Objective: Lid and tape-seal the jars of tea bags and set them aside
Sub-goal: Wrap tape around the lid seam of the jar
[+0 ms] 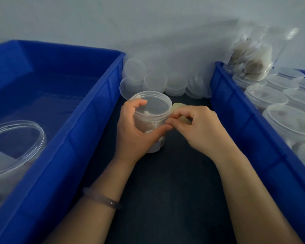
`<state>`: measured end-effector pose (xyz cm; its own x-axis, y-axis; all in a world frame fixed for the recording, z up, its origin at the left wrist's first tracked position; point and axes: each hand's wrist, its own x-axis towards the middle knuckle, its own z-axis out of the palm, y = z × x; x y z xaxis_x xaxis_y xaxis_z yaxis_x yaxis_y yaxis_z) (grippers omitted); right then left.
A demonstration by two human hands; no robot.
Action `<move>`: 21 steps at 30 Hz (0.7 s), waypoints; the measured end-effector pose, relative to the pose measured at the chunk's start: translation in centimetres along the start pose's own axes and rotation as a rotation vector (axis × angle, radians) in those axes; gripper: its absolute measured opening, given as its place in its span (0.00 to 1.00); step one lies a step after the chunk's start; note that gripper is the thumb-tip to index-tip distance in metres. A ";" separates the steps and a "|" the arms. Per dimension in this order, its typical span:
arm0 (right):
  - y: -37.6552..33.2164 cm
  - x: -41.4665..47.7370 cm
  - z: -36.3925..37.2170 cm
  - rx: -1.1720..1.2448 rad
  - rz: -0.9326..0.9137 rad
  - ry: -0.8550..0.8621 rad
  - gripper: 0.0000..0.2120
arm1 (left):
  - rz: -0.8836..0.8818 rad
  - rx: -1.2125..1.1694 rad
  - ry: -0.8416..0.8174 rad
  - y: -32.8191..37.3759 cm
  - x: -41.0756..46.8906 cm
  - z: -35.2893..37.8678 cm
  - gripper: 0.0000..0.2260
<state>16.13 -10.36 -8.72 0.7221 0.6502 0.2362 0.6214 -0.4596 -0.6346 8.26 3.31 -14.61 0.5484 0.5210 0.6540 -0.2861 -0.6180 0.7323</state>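
The jar [152, 110] of tea bags stands on the dark table [165, 191] between the two blue bins, in the middle of the scene. Its lid looks to be on already, so the taping seems to be the step in hand. The left hand [136, 132] grips the jar, fingers curled over the top and thumb round the near side; the right hand [201, 127] pinches the yellowish tape roll [178, 106] just right of the jar, thumb and forefinger meeting at the jar's wall under the lid, touching the left thumb.

What could go wrong, as I judge it: the tape end may fold onto itself or stick to a fingertip, since both thumbs crowd the same spot; the strip may land below the seam and leave the lid unsealed; the light jar may turn or tip if the left grip slackens while the tape is pulled.

Counted: one jar in hand; one tape roll; two bins, the left bin [88, 106] and the right bin [236, 111]; one large clear jar [14, 147] in the left bin's near corner; at least six lidded jars in the right bin, more cut off by the edge; one bag [252, 55] of tea bags lying on them at the far end; loose lids [155, 80] in about five stacks by the far wall, too blurred to count singly.
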 end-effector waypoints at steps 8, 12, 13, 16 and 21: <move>0.2 -0.1 -0.1 0.045 0.004 -0.008 0.05 | 0.002 -0.017 -0.002 -0.4 0.1 0.0 0.29; 0.2 -0.2 0.1 0.004 0.010 0.007 0.05 | 0.033 0.009 0.009 -0.2 0.2 -0.1 0.28; 0.1 -0.3 0.2 -0.007 0.012 0.009 0.05 | 0.036 0.015 0.008 -0.2 0.2 -0.1 0.26; -0.3 -0.4 0.3 -0.033 -0.001 0.021 0.06 | 0.028 0.012 0.006 0.0 0.3 -0.1 0.23; -1.2 -0.7 0.2 -0.049 0.038 0.056 0.19 | -0.006 -0.088 0.031 0.3 0.2 -0.4 0.24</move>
<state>14.80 -10.16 -8.25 0.7608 0.5971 0.2544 0.6060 -0.5132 -0.6078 7.94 3.47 -14.17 0.5263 0.5430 0.6543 -0.3518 -0.5615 0.7490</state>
